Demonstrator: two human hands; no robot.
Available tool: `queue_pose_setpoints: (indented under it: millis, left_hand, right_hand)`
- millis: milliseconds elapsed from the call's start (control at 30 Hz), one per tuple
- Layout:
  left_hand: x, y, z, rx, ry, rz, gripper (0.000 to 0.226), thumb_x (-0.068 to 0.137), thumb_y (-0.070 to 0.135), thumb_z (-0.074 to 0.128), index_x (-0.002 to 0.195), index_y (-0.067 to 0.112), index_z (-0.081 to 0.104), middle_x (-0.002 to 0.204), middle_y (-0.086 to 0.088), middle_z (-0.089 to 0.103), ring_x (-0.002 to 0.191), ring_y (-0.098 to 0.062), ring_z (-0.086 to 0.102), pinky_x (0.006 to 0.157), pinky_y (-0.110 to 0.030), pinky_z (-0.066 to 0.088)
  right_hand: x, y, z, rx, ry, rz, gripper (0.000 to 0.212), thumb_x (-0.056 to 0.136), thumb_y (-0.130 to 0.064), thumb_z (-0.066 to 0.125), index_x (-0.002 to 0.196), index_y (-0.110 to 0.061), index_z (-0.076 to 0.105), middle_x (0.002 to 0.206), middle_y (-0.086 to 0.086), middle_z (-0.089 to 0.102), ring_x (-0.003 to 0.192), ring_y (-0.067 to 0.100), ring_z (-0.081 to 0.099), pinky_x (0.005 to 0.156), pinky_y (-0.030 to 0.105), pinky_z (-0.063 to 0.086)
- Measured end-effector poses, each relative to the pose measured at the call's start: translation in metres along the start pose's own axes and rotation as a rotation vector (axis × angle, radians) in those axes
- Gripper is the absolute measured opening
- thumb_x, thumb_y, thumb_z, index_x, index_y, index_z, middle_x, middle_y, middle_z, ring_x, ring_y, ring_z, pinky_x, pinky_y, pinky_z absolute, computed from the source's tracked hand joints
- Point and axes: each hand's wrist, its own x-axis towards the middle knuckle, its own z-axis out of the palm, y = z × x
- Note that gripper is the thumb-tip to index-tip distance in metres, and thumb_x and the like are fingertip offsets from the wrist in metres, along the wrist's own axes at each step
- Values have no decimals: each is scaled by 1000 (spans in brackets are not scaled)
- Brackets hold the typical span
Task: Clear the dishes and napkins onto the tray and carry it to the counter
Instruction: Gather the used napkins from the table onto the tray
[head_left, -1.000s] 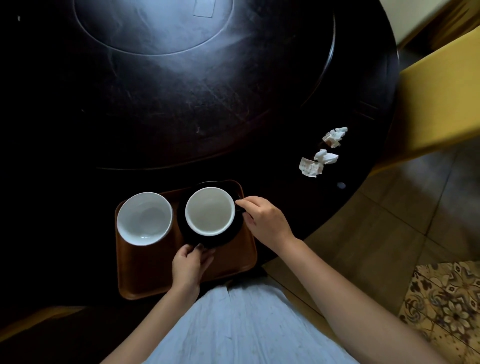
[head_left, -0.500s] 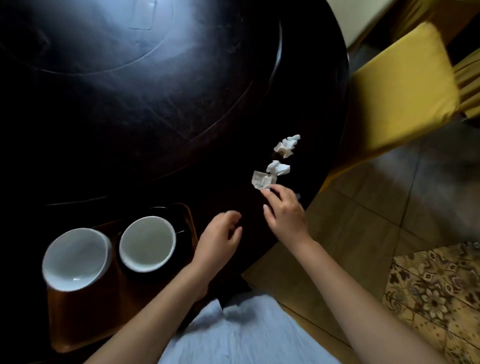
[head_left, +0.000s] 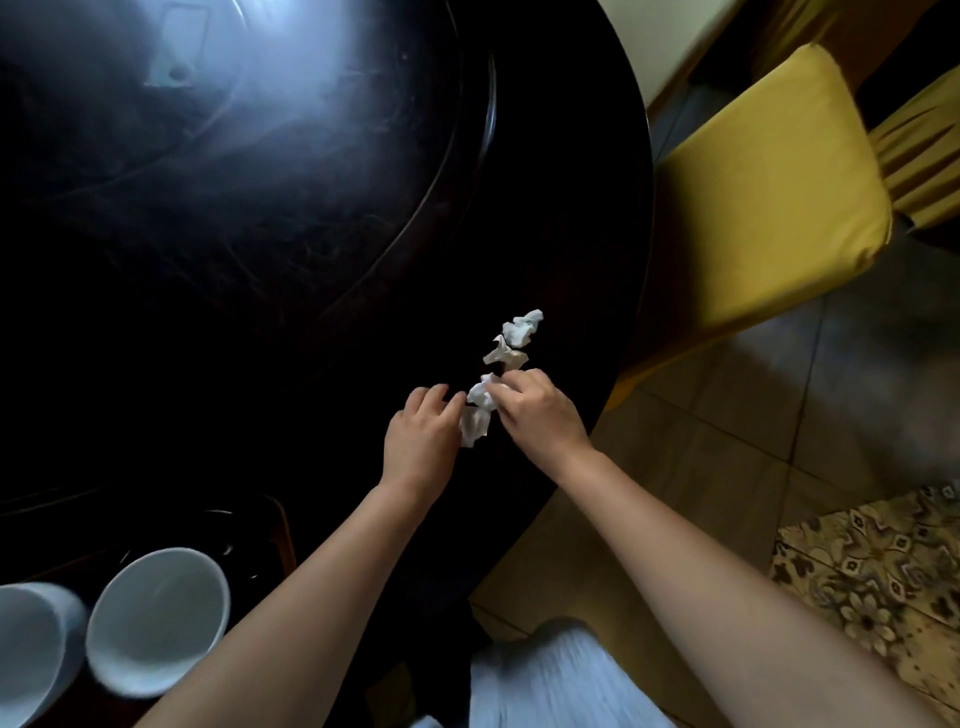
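Two crumpled white napkins lie near the right edge of the dark round table. My right hand pinches the nearer napkin, lifting its top. My left hand sits just left of it with fingers spread, touching its side. The farther napkin lies untouched beyond them. At the bottom left, a white cup on a dark saucer and a white bowl stand on the brown tray, mostly in shadow.
A yellow-cushioned chair stands close to the table's right edge. Tiled floor and a patterned rug lie to the right. A raised round turntable fills the table's middle.
Both hands left the cup and saucer on the tray and moved right to the napkins. My right hand has closed on the nearer napkin, and my left hand has come up beside it.
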Motion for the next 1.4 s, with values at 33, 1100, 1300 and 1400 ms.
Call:
queue_pose_setpoints:
  millis: [33,1100,1300,1400]
  left_hand:
    - [1,1,1,-6,12,2,39,64,9,73,101,9,65,97,-13,67,86,-34,63,55,-37,54]
    - [-22,14,-39,-1572,43,-834,15,81,4,62,95,-2,65,96,-17,67,92,-25,66,69,-19,56]
    - [-26,10,-44,-1543,68,-856,17,81,6,62,97,0,65,104,-18,67,97,-24,66,72,-19,56]
    - [-27,6,-45,-1546,83,-856,14,81,7,63,94,3,66,102,-16,68,97,-22,67,71,-19,56]
  right_hand:
    - [0,1,3,0,9,-5,23,72,1,70,94,-5,68,85,14,68,76,32,63,52,37,57]
    - [-5,-14,-7,296,293,55,31,84,-26,54,105,-6,67,104,13,66,101,26,57,88,36,48]
    - [49,28,-20,-68,-176,195,67,86,-40,58,143,-25,27,150,18,27,139,35,20,109,48,31]
    - [65,32,-22,-72,-322,216,57,88,-38,55,139,-23,35,145,17,32,134,33,27,104,46,36]
